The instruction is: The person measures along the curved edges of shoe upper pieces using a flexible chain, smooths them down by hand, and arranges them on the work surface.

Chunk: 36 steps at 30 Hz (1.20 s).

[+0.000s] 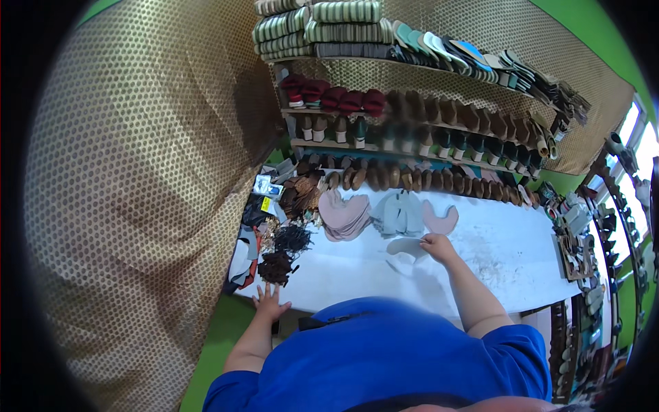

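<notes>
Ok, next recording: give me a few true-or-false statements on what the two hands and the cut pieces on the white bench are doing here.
1. The right hand holds a pale grey curved cut piece. True.
2. The left hand grips a hammer. False: it rests flat, fingers spread, at the edge of the white workbench.
3. A stack of pink cut pieces lies on the bench. True.
4. The dark brown scrap pile sits by the right hand. False: it lies near the left hand.
</notes>
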Motion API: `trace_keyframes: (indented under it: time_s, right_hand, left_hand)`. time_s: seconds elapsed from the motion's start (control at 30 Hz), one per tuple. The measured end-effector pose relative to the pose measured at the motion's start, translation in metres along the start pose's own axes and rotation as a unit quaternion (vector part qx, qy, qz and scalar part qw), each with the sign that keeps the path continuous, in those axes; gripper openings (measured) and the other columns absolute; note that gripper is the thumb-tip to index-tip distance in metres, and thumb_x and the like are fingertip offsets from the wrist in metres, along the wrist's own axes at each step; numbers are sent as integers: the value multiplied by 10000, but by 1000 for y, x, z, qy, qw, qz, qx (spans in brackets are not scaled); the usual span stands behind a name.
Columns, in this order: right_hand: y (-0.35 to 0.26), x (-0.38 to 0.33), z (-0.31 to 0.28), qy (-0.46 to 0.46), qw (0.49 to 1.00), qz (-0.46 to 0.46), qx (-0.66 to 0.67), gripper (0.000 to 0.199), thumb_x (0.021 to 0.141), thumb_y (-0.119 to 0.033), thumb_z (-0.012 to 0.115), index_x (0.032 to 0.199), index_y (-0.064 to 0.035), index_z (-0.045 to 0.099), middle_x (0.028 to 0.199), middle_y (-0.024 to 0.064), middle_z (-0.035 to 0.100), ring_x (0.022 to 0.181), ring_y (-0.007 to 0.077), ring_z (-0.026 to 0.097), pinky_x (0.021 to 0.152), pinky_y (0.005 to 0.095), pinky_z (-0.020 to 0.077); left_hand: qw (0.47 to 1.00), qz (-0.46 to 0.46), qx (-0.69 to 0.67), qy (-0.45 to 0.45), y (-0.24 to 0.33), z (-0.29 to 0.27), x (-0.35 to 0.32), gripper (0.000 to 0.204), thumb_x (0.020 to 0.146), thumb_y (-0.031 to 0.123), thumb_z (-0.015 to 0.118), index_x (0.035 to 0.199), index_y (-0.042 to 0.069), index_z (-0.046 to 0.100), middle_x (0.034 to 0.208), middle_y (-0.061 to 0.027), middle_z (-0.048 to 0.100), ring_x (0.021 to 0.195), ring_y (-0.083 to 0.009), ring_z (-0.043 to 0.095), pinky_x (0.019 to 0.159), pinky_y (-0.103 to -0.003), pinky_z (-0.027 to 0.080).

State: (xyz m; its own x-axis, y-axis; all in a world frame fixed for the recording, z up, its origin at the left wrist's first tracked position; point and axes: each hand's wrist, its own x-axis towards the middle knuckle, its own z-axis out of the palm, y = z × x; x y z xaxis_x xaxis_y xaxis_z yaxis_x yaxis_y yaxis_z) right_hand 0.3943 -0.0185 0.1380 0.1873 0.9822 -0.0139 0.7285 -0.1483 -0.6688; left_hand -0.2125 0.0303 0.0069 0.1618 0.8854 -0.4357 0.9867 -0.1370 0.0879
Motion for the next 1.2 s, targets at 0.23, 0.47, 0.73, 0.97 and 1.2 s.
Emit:
trace_keyframes:
  time_s: [0.23, 0.47, 0.73, 0.97, 1.2]
  right_hand:
    - [58, 38, -101, 45, 998, 18, -34, 322, 833, -202, 646, 1104, -73, 765, 1013, 191, 744, 955, 349, 708, 872, 402, 540]
    - [101, 115, -154, 166, 981, -29, -98, 270, 863, -179, 642, 1089, -169, 790, 1017, 157, 744, 954, 360, 702, 842, 435, 556]
    - [185, 135, -50, 84, 986, -81, -119, 324, 851, -86, 618, 1126, -170, 768, 1103, 150, 730, 1034, 335, 684, 901, 403, 549]
    - [227, 101, 38, 96, 959, -98, -247, 398, 927, -240, 590, 1303, -165, 698, 1471, 129, 572, 1423, 359, 449, 1180, 631, 265]
    - [184, 111, 17, 89, 951, -88, -282, 388, 958, -255, 550, 1285, -88, 677, 1391, 188, 618, 1339, 387, 530, 1116, 580, 367]
  left_hand:
    - [978, -58, 52, 191, 71, 16, -2, 870, 900, 358, 615, 1632, 117, 212, 1716, -176, 42, 1574, -418, 21, 1235, -621, 65]
    - [993, -60, -100, -11, 184, 5, 5, 1033, 889, 559, 618, 1651, 112, 83, 1711, -206, -50, 1572, -426, -49, 1235, -614, 33]
    - [987, -101, -66, -108, 216, -2, -2, 1208, 813, 752, 614, 1652, 199, -56, 1691, -203, -184, 1542, -448, -193, 1213, -643, -28]
    - [981, -113, -52, -149, 217, -6, 7, 1243, 790, 785, 618, 1650, 212, -74, 1685, -205, -203, 1528, -473, -214, 1209, -647, -34]
    - [976, -132, -11, -171, 222, -34, 15, 1373, 706, 802, 702, 1641, 218, -118, 1669, -227, -236, 1501, -523, -234, 1196, -682, -3]
